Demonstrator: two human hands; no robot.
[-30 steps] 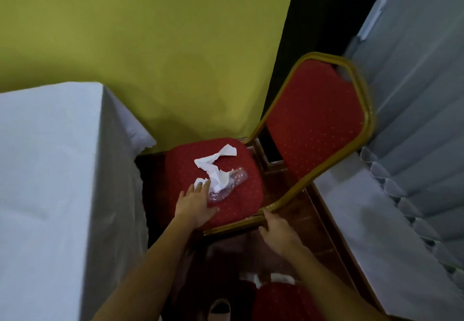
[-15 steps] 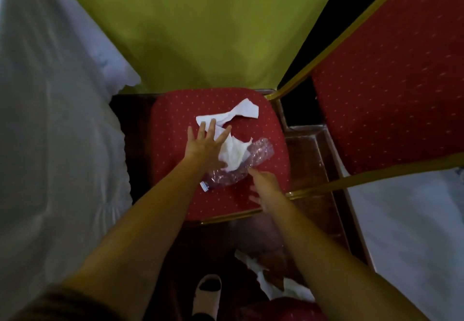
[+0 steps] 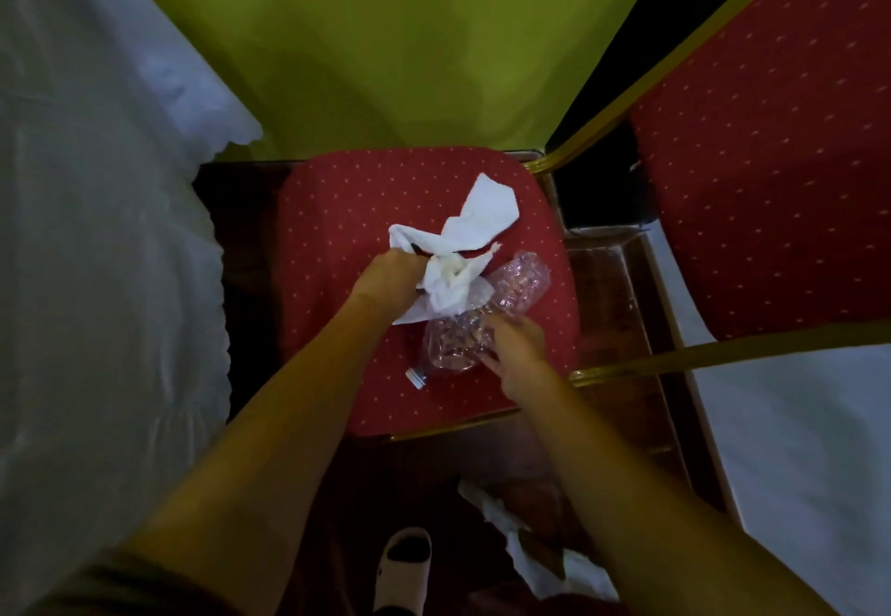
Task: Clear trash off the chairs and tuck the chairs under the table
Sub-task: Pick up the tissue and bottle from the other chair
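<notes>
A red dotted chair seat (image 3: 337,239) with a gold frame lies below me. Crumpled white tissue (image 3: 475,224) and a crushed clear plastic bottle (image 3: 523,278) rest on it. My left hand (image 3: 390,278) is closed around the bunched tissue near the seat's middle. My right hand (image 3: 516,340) grips the bottle's lower body, its fingers wrapped over the plastic. The bottle's cap end (image 3: 415,376) points toward the seat's front edge. The chair's red backrest (image 3: 771,133) rises at the right.
A table under a white cloth (image 3: 96,278) stands at the left, close to the seat. A green cloth (image 3: 385,36) hangs behind the chair. More white paper (image 3: 520,543) lies on the dark floor beside my sandalled foot (image 3: 405,562). White fabric (image 3: 795,471) covers the right side.
My left hand went from flat on the tissue to closed around it. My right hand moved from the seat's frame onto the bottle and gripped it.
</notes>
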